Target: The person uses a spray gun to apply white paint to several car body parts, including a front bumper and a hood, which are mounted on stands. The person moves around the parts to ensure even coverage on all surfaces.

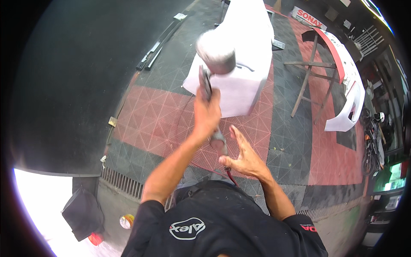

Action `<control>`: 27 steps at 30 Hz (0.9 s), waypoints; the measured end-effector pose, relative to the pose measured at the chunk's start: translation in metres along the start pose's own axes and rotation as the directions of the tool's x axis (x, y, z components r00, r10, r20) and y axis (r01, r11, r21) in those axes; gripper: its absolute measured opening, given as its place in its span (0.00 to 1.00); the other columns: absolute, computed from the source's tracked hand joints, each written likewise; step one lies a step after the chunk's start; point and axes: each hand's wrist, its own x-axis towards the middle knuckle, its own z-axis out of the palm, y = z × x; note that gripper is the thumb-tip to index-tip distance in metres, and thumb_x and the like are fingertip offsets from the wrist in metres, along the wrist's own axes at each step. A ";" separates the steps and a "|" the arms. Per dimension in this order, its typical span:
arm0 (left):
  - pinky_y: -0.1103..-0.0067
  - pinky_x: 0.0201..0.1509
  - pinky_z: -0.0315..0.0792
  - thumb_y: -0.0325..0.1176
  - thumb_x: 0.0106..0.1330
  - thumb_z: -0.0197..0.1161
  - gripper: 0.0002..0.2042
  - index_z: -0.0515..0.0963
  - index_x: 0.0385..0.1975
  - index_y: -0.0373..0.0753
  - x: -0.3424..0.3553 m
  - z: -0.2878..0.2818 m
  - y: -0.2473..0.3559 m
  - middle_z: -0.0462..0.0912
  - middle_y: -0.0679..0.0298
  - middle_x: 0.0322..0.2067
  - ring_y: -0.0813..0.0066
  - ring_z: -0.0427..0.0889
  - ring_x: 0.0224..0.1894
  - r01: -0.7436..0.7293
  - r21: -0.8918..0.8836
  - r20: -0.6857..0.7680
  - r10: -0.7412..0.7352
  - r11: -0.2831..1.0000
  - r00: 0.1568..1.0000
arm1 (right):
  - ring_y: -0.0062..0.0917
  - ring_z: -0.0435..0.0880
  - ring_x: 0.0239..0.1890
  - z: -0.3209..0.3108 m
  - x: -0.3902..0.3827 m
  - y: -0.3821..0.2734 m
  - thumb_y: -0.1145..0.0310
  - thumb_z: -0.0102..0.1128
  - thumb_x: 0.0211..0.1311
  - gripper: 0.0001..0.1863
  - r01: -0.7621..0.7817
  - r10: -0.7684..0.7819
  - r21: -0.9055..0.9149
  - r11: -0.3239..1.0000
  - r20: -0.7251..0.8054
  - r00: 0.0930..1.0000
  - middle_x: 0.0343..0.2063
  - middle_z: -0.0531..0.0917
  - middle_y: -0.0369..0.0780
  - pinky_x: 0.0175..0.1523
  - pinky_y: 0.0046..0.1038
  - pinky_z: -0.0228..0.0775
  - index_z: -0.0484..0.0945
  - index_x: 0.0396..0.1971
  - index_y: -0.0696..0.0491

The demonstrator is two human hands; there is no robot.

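Observation:
A spray gun [217, 53] with a rounded, greyish-white cup is raised in front of me, its top smeared by motion. My left hand [207, 112] is wrapped around its body. The lower end, with a dark red hose [231, 176] running from it, hangs below that hand. Close beside this lower end, my right hand [247, 157] has its fingers spread and holds nothing. Behind the gun lies a large white panel [252, 92], partly hidden by the cup and my left hand.
A white and red bumper [349, 81] rests on a wooden stand [305, 88] at the right. Dark strips [160, 43] lie along the black wall at the far left. Red and grey tiles [150, 113] cover the floor, with a drain grate [122, 183] at the near left.

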 end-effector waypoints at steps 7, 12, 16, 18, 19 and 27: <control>0.84 0.15 0.64 0.60 0.73 0.59 0.29 0.71 0.44 0.33 0.141 -0.021 0.145 0.80 0.55 0.35 0.87 0.65 0.17 0.080 -0.122 0.119 -0.065 0.989 0.991 | 0.41 0.86 0.53 0.094 -0.085 0.149 0.38 0.71 0.58 0.37 -0.547 0.599 -0.265 0.794 0.492 0.632 0.44 0.88 0.50 0.59 0.42 0.75 0.84 0.53 0.58; 0.86 0.16 0.65 0.60 0.73 0.59 0.29 0.71 0.41 0.32 0.219 -0.055 0.154 0.78 0.57 0.33 0.89 0.64 0.18 0.072 -0.082 0.262 -0.048 0.994 0.964 | 0.31 0.85 0.38 0.153 -0.105 0.185 0.42 0.61 0.70 0.31 -0.665 0.663 -0.095 0.741 0.263 0.701 0.33 0.87 0.46 0.48 0.36 0.75 0.84 0.52 0.59; 0.86 0.14 0.65 0.55 0.75 0.58 0.26 0.70 0.38 0.31 0.255 -0.062 0.115 0.72 0.60 0.27 0.88 0.64 0.17 0.151 0.059 0.154 -0.159 0.987 0.975 | 0.27 0.80 0.31 0.166 -0.093 0.178 0.45 0.61 0.71 0.29 -0.703 0.699 -0.037 0.711 0.155 0.698 0.26 0.83 0.42 0.41 0.35 0.73 0.84 0.50 0.59; 0.86 0.14 0.66 0.54 0.75 0.58 0.25 0.70 0.37 0.31 0.264 -0.057 0.104 0.71 0.61 0.27 0.87 0.64 0.17 0.237 0.113 0.121 -0.250 0.965 0.961 | 0.27 0.80 0.30 0.161 -0.103 0.177 0.44 0.60 0.72 0.29 -0.703 0.699 -0.012 0.711 0.123 0.705 0.26 0.83 0.42 0.41 0.34 0.73 0.84 0.49 0.59; 0.85 0.14 0.66 0.54 0.75 0.58 0.25 0.69 0.37 0.31 0.264 -0.049 0.103 0.72 0.60 0.28 0.86 0.64 0.16 0.238 0.115 0.078 -0.248 0.964 0.966 | 0.28 0.82 0.35 0.155 -0.107 0.176 0.42 0.63 0.68 0.31 -0.723 0.712 0.028 0.690 0.151 0.685 0.31 0.85 0.44 0.45 0.35 0.74 0.85 0.47 0.59; 0.86 0.15 0.66 0.54 0.77 0.56 0.25 0.69 0.43 0.30 0.248 -0.025 0.131 0.78 0.55 0.33 0.87 0.63 0.17 0.168 0.078 0.224 -0.182 0.983 0.957 | 0.30 0.81 0.59 0.055 0.005 0.060 0.43 0.52 0.75 0.31 -0.367 0.349 0.495 0.788 0.133 0.928 0.52 0.85 0.42 0.65 0.37 0.73 0.78 0.61 0.54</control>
